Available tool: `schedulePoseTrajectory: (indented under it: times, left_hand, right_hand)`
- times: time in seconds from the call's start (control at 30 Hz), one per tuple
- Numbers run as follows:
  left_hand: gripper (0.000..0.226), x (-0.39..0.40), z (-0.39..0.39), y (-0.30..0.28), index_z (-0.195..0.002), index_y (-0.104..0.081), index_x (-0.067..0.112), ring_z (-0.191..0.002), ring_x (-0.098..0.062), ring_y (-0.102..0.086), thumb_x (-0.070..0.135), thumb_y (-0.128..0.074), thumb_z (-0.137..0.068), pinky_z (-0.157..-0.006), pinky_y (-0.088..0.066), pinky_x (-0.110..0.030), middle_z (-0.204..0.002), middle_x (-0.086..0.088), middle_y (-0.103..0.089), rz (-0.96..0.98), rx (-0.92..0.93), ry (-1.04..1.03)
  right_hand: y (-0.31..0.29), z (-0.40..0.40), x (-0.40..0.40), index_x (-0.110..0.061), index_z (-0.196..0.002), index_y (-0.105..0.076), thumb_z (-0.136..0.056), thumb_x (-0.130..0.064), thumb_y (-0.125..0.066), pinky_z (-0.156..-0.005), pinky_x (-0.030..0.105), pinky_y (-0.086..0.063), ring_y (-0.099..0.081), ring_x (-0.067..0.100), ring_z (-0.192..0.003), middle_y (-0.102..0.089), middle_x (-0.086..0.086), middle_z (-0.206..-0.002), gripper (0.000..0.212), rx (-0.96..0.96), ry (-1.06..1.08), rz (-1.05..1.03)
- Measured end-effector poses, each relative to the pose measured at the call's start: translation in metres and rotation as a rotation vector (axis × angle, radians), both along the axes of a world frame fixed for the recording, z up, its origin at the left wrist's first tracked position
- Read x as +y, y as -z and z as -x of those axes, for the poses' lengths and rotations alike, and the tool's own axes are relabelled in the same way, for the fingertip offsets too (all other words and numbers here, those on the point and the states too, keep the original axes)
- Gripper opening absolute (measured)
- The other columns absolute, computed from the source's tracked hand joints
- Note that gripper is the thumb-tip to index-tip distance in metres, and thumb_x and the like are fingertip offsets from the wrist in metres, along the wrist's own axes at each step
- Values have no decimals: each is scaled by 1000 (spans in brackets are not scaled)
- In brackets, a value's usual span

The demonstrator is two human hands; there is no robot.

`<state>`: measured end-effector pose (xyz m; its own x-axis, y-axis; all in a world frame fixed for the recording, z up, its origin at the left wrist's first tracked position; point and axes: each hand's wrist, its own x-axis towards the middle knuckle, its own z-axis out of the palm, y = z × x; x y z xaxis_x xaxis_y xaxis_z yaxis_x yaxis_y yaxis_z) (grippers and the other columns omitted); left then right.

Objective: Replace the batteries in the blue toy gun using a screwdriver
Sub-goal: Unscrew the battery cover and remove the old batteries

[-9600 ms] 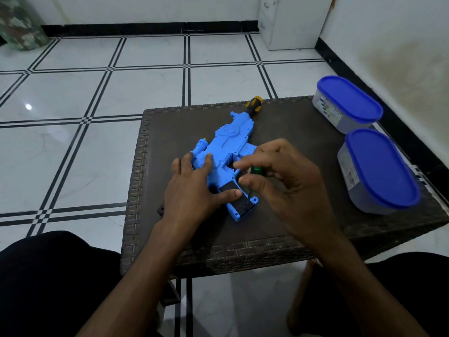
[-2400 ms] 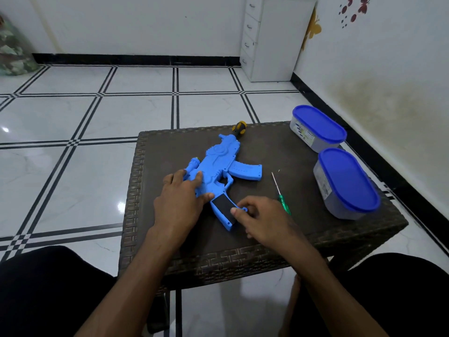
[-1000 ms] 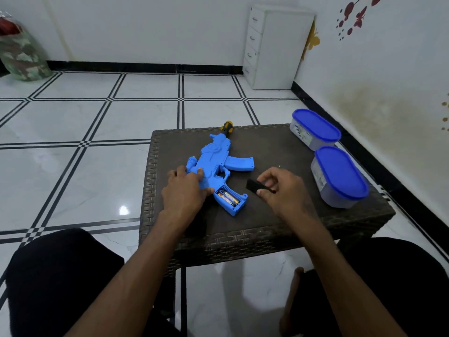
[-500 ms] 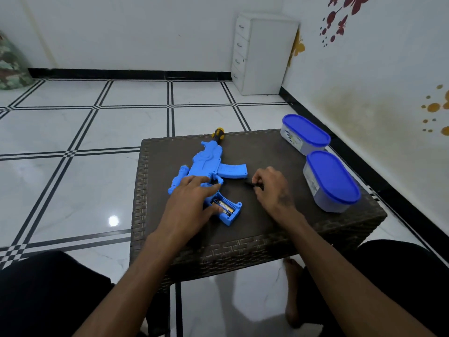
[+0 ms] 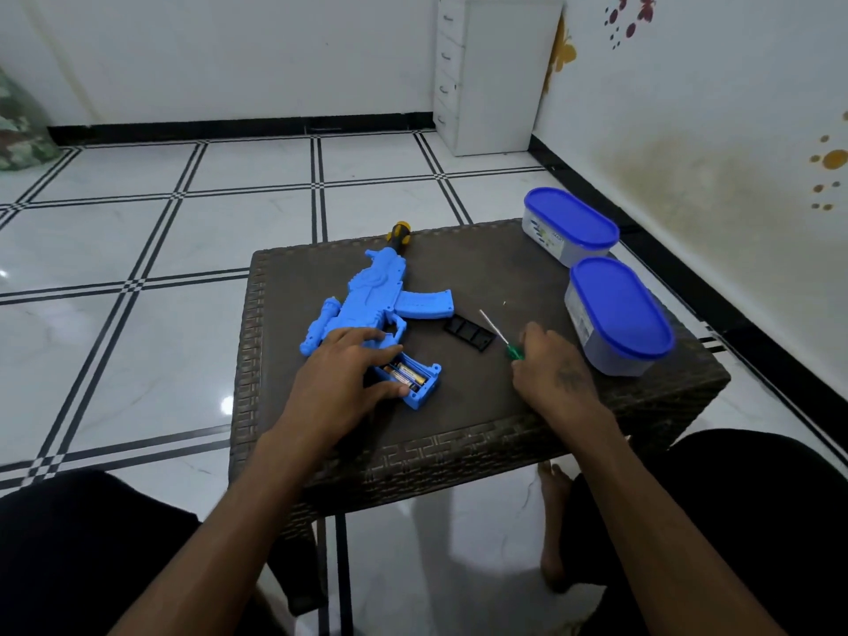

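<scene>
Cover off, cells exposed.
Your right hand [image 5: 548, 369] has released the black cover [image 5: 470, 332], fingers now curled at the green screwdriver [image 5: 502, 335], grasp unclear; your flat left hand [image 5: 342, 383] steadies the blue toy gun [image 5: 381, 296], batteries [image 5: 406, 374] at 5 o'clock come out next.

Dim, even indoor light; bright glare spots on the glossy white tiled floor [image 5: 227, 404] toward nine o'clock; edges bow, perhaps slightly soft.
</scene>
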<state>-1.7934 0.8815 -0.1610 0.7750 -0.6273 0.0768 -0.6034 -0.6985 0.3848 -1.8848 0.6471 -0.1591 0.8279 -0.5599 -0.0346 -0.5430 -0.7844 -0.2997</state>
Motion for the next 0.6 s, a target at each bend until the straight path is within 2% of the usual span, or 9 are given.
schedulePoseTrajectory:
  times: [0.07,0.13,0.27,0.37,0.47,0.6]
  left_hand:
    - [60,-1,2,-1,-133,-55,35,-136,-17,-32,52,-69,-77,-109,-29,-35,-143,8,-45,-9,-1,-4]
    - [60,-1,2,-2,-133,-55,35,-136,-17,-32,52,-69,-78,-109,-30,-35,-143,7,-46,-11,3,-4]
    - [60,-1,5,-5,-135,-54,36,-135,-15,-32,52,-68,-79,-106,-32,-33,-143,9,-45,-35,-19,-14]
    - [59,-1,4,-4,-133,-55,36,-133,-15,-34,54,-68,-78,-106,-38,-37,-141,9,-48,-23,-36,-9]
    - [56,0,2,-3,-129,-59,38,-133,-13,-36,57,-67,-76,-103,-42,-40,-140,12,-50,-9,-45,-6]
    - [55,2,0,0,-126,-61,41,-135,-8,-35,61,-66,-74,-101,-42,-34,-141,19,-49,15,-56,-16]
  right_hand:
    - [-2,4,0,-9,-113,-51,-94,-13,-48,-84,39,-46,-56,34,-104,-56,16,-116,20,-56,14,7]
    - [-5,7,0,-10,-115,-52,-97,-15,-48,-80,38,-49,-58,27,-99,-56,12,-114,19,-159,26,-26]
    - [-20,14,4,-16,-115,-60,-94,-17,-61,-68,12,-44,-58,11,-92,-60,2,-106,22,-551,-9,-257]
    - [-38,20,15,-15,-108,-67,-87,-13,-71,-71,13,-54,-65,7,-88,-67,-1,-98,21,-824,-11,-493]
    - [-53,21,28,-14,-99,-71,-86,-13,-73,-74,18,-57,-70,5,-84,-72,-6,-91,13,-910,-48,-736]
    - [-55,8,40,-16,-91,-67,-88,-14,-68,-68,14,-55,-67,-2,-78,-68,-12,-83,4,-897,-231,-658]
